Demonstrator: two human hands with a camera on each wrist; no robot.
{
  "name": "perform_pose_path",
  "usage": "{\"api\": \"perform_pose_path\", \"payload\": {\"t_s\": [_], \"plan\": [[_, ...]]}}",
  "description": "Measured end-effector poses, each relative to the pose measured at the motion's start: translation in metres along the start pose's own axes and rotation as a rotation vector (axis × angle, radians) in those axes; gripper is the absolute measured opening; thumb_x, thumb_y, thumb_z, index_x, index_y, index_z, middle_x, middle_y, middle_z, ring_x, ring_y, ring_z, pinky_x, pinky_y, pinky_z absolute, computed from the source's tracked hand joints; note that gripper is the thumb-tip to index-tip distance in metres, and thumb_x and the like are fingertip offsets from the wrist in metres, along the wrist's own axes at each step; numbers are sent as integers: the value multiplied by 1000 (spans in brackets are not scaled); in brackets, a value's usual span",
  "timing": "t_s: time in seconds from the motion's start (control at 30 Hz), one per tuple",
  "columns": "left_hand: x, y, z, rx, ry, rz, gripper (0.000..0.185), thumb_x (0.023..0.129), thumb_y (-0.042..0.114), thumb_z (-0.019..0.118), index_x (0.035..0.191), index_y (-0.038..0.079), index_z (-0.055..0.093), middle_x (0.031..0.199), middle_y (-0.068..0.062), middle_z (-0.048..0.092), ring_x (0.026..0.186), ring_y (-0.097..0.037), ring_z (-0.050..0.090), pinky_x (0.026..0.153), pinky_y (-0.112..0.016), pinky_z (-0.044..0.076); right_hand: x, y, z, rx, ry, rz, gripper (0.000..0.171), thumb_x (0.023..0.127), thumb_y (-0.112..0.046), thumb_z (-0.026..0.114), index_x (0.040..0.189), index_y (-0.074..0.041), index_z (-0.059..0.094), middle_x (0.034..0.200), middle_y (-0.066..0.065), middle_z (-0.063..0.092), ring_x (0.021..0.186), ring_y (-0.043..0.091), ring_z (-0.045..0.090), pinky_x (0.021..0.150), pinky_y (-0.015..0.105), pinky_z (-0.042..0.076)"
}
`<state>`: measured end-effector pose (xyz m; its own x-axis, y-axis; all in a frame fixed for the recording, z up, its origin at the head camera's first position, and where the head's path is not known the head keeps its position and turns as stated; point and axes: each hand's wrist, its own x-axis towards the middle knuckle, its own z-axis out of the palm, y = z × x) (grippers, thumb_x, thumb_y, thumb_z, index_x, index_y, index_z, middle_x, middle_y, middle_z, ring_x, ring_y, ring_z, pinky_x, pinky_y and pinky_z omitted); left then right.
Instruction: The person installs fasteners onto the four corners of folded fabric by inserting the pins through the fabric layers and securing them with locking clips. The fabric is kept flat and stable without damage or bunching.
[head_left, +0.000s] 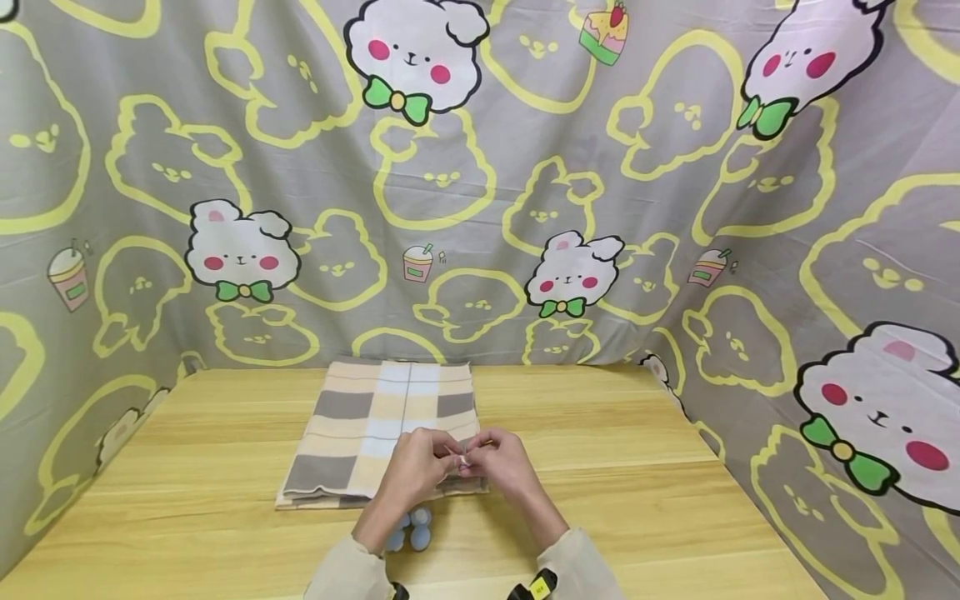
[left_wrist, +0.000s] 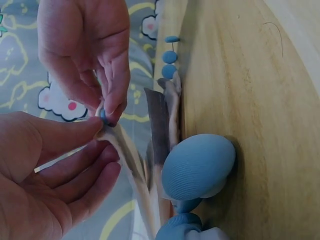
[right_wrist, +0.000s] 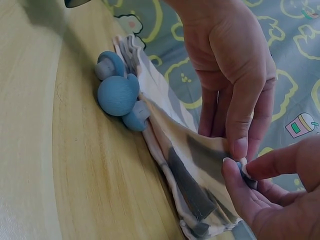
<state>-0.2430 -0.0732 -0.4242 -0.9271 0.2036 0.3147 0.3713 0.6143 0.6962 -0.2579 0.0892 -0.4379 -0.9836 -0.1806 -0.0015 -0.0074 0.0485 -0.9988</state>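
Folded cloth lies mid-table, round knobs before it.

— The table?
— Pale wood, smooth, faint sheen.
— The towel?
— Soft woven cloth, matt, checked.
— Those blue pegs?
— Plastic, matt, finely ribbed.
— And the backdrop?
— Thin printed fabric, creased.

Makeshift recording booth: cartoon-rabbit cloth backdrop enclosing a wooden table on three sides, behind and beside it
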Motion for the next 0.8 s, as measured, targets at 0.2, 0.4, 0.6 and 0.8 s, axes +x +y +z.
{"api": "perform_pose_path", "payload": {"t_s": [0.2, 0.4, 0.6, 0.8], "plan": [[-2, -1, 1, 36, -15, 16, 6, 82, 4, 82, 86, 6, 78, 69, -2, 74, 57, -6, 62, 59, -29, 53, -1, 0, -1, -12, -10, 12, 21, 87, 3, 59, 105, 14, 59, 96, 17, 66, 69, 15, 70, 72, 31, 61], [0, 0, 3, 40, 23, 4, 11, 83, -2, 77, 82, 9, 78, 75, -1, 76, 66, -8, 66, 58, -24, 51, 0, 0, -1, -19, -17, 25, 20, 93, -2, 58, 107, 12, 60, 101, 19, 67, 73, 17, 71, 73, 32, 61], [0, -1, 3, 54, 34, 22, 12, 83, -2, 77, 81, 9, 79, 77, -1, 77, 70, -12, 70, 61, -27, 54, 0, 2, -2, -49, -52, 18, 20, 95, -4, 59, 108, 11, 59, 101, 19, 68, 77, 20, 72, 75, 37, 61], [0, -1, 4, 50, 56, 25, 11, 82, -3, 77, 80, 8, 79, 77, -1, 77, 72, -14, 72, 62, -28, 55, -1, 2, -3, -103, -91, 58, 19, 95, -8, 59, 108, 6, 60, 94, 18, 70, 72, 18, 70, 70, 34, 61]]}}
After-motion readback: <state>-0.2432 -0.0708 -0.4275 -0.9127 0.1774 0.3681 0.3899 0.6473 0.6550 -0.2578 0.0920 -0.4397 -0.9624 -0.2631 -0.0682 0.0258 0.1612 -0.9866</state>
